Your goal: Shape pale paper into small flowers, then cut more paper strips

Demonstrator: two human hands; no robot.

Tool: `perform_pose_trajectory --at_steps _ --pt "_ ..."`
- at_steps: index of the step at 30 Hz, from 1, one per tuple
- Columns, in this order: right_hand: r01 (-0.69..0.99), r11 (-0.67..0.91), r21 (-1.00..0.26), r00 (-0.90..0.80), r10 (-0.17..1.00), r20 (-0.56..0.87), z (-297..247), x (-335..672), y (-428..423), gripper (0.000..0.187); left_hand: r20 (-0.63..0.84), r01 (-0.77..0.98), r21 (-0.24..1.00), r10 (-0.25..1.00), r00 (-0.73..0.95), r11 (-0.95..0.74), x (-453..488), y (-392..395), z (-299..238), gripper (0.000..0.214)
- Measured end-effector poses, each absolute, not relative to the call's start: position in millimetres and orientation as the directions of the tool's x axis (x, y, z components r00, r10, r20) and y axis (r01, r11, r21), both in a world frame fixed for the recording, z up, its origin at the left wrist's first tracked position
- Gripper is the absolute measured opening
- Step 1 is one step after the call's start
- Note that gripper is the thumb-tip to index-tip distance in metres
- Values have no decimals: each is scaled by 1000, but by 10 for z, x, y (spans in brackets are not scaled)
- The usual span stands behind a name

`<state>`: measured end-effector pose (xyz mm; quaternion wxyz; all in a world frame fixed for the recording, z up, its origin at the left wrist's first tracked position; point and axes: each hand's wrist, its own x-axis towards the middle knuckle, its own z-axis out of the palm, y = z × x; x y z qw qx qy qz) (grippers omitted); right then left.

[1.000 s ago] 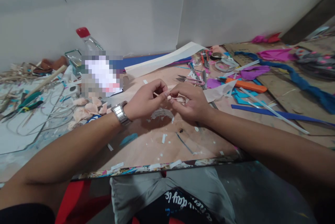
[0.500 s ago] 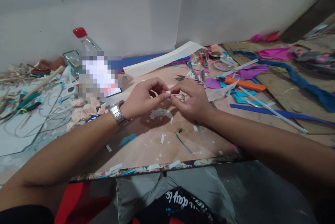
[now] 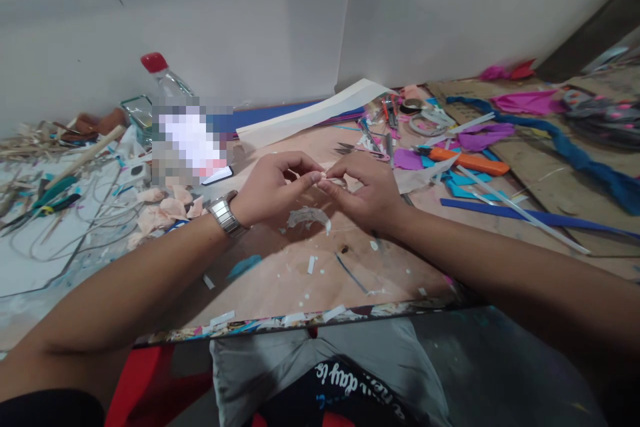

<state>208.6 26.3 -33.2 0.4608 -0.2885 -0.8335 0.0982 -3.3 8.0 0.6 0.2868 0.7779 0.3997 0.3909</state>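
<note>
1. Small pale piece point(image 3: 324, 176), mid-view over the desk point(image 3: 270, 300), pinched between the closed fingers of the left hand point(image 3: 275, 188) and right hand point(image 3: 367, 191), which mostly hide it
2. Light, even thumb pressure should suit it, without crushing
3. Snips point(image 3: 356, 150) at 2 o'clock, blades near the right hand, look the likeliest snag
4. Orange cutter point(image 3: 473, 160) at 3 o'clock, peach petal-like scraps point(image 3: 174, 208) towards 9, red-capped bottle point(image 3: 154, 62) at 10
</note>
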Motion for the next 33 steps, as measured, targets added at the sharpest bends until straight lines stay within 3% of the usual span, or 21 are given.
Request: perform_pose_trajectory --at_steps 11,19,33 --pt "405 806 -432 -396 581 711 -296 2099 272 34 303 282 855 861 409 -435 -37 70 7 29" --pt "416 802 -429 -390 584 712 -295 2104 275 37 290 303 852 867 405 -427 -26 83 -5 27" --pt "366 845 -390 -385 519 763 -279 2099 247 11 258 298 877 893 369 -376 -42 134 -34 27"
